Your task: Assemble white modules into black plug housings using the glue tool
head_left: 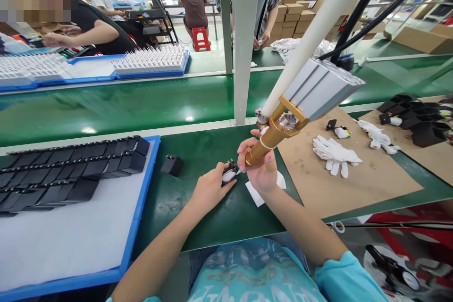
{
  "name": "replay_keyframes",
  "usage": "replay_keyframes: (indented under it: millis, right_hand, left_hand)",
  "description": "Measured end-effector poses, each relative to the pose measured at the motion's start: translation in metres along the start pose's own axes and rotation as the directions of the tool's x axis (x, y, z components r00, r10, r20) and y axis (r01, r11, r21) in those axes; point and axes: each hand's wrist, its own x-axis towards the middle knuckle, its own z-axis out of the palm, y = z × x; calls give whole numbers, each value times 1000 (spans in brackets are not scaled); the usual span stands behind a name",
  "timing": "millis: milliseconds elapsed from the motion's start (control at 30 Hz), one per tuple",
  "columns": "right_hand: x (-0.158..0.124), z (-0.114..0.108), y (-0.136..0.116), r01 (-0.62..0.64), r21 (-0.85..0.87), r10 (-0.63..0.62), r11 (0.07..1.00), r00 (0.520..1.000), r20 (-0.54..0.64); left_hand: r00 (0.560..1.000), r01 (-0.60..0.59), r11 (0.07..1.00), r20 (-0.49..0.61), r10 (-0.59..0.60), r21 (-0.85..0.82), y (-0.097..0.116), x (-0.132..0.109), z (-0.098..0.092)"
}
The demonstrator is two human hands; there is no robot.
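Note:
My left hand is closed around a small black housing with a white part inside, low over the green bench. In my right hand is a gold-coloured dispensing gun, gripped round its barrel and tilted down to the left. A grey ribbed metal block is fixed to the gun's upper end. Its thin nozzle points at the housing's right side; whether it touches is too small to tell. Beneath my right hand lies a white paper sheet. Left of my left hand stands a black box-shaped part.
A blue-rimmed tray with rows of black housings stands at left. Brown cardboard at right carries white gloves and another small assembly. A white post rises behind the bench. Co-workers are beyond.

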Motion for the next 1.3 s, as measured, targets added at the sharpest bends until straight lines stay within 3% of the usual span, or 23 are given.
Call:
replay_keyframes:
  millis: [233,600,900,1133,1300]
  right_hand:
    - [1,0,2,20,8,-19,1000,1000,-15]
    - [2,0,2,22,-40,-24,999,998,-52]
    - [2,4,1,29,-61,-33,998,997,-63]
    - [3,16,6,30,-23,-31,999,998,-47]
    - [1,29,9,-12,8,12,1000,999,-35]
  left_hand:
    - [1000,7,995,21,-9,95,6,-4,-7]
    - [996,-22,998,-84,26,56,6,-6,-5]
    - [999,-3,999,-39,4,44,6,-4,-6]
    - [999,37,999,-28,-38,-28,3,0,-2]
    - [994,6,994,-105,-17,-105,3,0,5]
